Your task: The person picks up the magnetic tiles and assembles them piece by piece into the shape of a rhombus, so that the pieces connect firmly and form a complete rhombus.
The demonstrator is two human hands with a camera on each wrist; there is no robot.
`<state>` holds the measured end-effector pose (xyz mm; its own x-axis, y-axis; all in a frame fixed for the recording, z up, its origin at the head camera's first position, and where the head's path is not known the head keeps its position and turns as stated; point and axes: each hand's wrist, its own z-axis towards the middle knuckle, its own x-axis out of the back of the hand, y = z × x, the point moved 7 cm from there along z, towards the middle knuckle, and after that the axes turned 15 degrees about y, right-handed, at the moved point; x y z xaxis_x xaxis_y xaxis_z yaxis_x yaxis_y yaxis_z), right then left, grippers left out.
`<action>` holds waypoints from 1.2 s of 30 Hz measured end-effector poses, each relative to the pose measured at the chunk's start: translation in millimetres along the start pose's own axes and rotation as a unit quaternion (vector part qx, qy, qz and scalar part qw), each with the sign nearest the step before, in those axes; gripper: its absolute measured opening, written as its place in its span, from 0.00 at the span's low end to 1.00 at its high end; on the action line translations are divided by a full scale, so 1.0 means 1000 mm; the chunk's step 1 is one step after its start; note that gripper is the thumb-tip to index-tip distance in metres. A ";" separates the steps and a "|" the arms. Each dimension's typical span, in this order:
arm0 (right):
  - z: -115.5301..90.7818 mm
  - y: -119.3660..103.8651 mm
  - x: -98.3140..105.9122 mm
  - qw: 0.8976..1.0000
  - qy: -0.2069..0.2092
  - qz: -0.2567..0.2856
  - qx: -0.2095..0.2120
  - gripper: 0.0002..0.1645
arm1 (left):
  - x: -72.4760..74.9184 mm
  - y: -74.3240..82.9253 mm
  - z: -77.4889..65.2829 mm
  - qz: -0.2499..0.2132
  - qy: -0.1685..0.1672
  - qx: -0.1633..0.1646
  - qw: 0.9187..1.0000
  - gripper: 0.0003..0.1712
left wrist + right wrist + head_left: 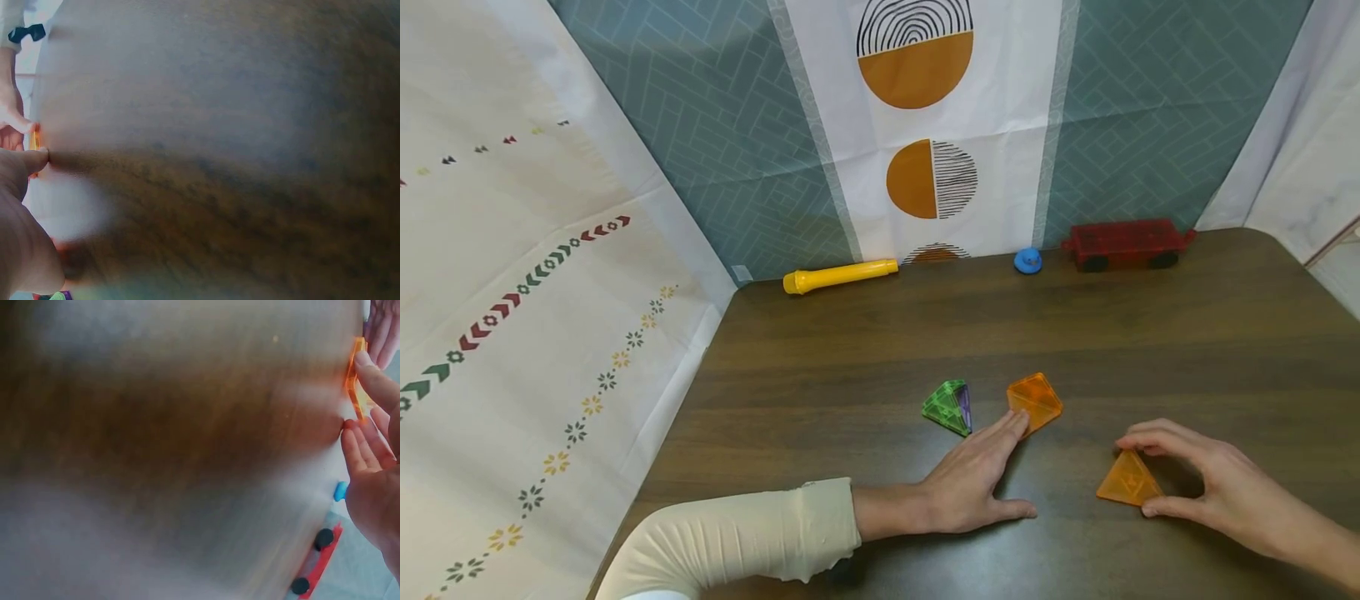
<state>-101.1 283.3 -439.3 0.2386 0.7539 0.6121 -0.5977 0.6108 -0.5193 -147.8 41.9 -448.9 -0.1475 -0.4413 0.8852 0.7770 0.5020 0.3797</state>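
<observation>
My right hand (1221,483) pinches an orange see-through triangular magnetic tile (1127,482) between thumb and fingers, low over the right part of the table. In the right wrist view that orange tile (354,381) appears edge-on by the thumb. With its fingers extended, my left hand (966,487) lies palm down, fingertips touching a second orange magnetic tile piece (1037,395) near the middle. Just behind the left hand is a cluster of green magnetic tiles (946,405) with a purple tile (964,404) at its right side. The left wrist view mostly shows blurred tabletop.
Along the back edge of the brown table (820,358) lie a yellow stick with a wider end (842,275), a small blue round piece (1027,261) and a red wheeled toy car base (1126,243). Patterned cloth (700,125) hangs behind and to the left.
</observation>
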 end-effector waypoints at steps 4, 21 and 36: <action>0.003 -0.001 0.001 1.000 0.006 0.002 -0.003 0.52 | 0.000 0.000 0.000 -0.002 -0.003 0.003 1.000 0.63; 0.024 0.001 -0.005 0.998 -0.036 0.039 -0.035 0.36 | 0.000 0.001 0.000 -0.001 -0.005 0.004 1.000 0.63; 0.068 -0.022 -0.008 0.997 -0.021 0.062 0.036 0.34 | 0.000 0.000 0.001 -0.003 -0.006 0.002 1.000 0.64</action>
<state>-142.0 247.4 -391.7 0.1281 0.8109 0.5709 -0.6748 0.4931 -0.5490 -148.3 42.4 -449.2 -0.1603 -0.4349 0.8861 0.7740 0.5017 0.3863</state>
